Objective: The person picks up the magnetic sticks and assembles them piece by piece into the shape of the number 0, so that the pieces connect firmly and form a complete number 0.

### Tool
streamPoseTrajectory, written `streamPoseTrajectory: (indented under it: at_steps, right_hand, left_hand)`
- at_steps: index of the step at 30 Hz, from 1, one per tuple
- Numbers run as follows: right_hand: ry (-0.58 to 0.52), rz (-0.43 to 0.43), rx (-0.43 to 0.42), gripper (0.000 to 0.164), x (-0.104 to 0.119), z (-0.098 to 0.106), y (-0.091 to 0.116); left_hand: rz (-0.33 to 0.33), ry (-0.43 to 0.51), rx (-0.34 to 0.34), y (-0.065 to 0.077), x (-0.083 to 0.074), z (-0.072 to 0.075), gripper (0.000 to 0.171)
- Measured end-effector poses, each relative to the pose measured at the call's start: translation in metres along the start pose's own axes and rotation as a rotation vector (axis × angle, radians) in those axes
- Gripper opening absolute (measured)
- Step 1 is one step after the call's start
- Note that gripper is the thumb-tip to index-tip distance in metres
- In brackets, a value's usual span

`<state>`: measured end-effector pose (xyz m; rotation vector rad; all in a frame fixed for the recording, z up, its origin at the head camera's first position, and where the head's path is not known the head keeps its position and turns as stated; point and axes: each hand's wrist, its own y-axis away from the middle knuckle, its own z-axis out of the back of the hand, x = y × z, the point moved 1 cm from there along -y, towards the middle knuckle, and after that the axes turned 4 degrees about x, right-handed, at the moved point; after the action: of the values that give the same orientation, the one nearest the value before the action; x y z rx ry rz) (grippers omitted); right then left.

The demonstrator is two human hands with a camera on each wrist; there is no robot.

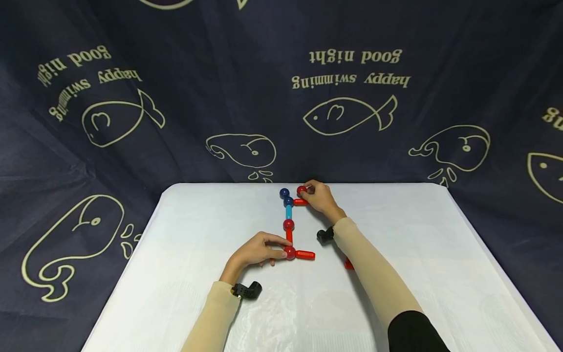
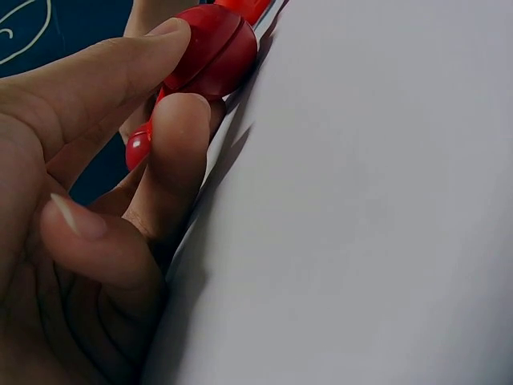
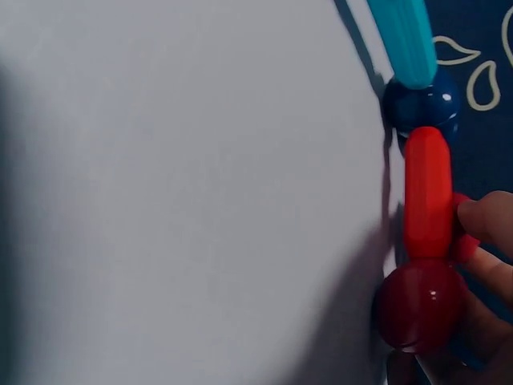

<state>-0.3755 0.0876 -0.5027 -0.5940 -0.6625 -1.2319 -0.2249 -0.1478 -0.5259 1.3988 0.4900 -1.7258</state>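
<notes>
A chain of red, cyan and blue building-toy rods and balls runs up the white table. My left hand (image 1: 259,250) pinches the red ball (image 1: 290,252) at its near corner, where a short red rod (image 1: 305,254) points right. At the far end my right hand (image 1: 320,198) pinches another red ball (image 1: 301,190), close behind the far red rod (image 3: 429,192). That rod joins a blue ball (image 3: 421,104) at one end and a dark red ball (image 3: 422,305) at the other, the latter hidden under the hand in the head view.
A second dark blue ball (image 1: 284,193) sits at the chain's far tip. Between the corners are a cyan rod (image 1: 288,212), a red ball (image 1: 288,224) and a red rod (image 1: 289,236). A red piece (image 1: 349,264) shows partly under the right sleeve. Dark fish-print cloth (image 1: 246,107) hangs behind.
</notes>
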Motion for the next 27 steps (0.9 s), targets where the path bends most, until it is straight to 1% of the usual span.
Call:
streamPoseTrajectory:
  at_steps: [15, 20, 27]
  right_hand:
    - [-0.029, 0.057, -0.015, 0.036, 0.006, 0.016, 0.026]
    - [-0.067, 0.063, -0.047, 0.036, 0.01, 0.021, 0.037]
    - [-0.106, 0.115, -0.085, 0.033, 0.01, 0.028, 0.057]
  left_hand:
    - [-0.007, -0.004, -0.001, -0.001, 0.001, 0.0, 0.025]
    - [-0.013, -0.004, -0.007, -0.001, 0.0, 0.0, 0.024]
    - [-0.012, 0.006, -0.006, 0.0, -0.002, 0.0, 0.023]
